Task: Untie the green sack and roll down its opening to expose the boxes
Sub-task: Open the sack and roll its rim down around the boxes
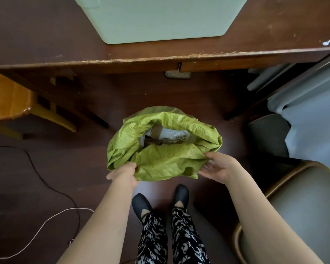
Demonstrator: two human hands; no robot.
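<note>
The green sack (160,161) stands on the dark floor in front of my feet, its mouth open and its rim folded outward. Inside the opening a white box (176,135) with printed text and brown tape shows, partly hidden by the near flap. My left hand (125,173) grips the near left edge of the sack's rim. At the near right edge, my right hand (220,167) has its fingers spread, the thumb touching the fabric and the fingers just under the flap.
A dark wooden desk (46,44) with a pale green bin (160,18) on it spans the top. A yellow wooden chair (13,103) stands left, a grey padded chair (297,206) right. A white cord (46,223) and a black cable (46,180) lie on the floor left.
</note>
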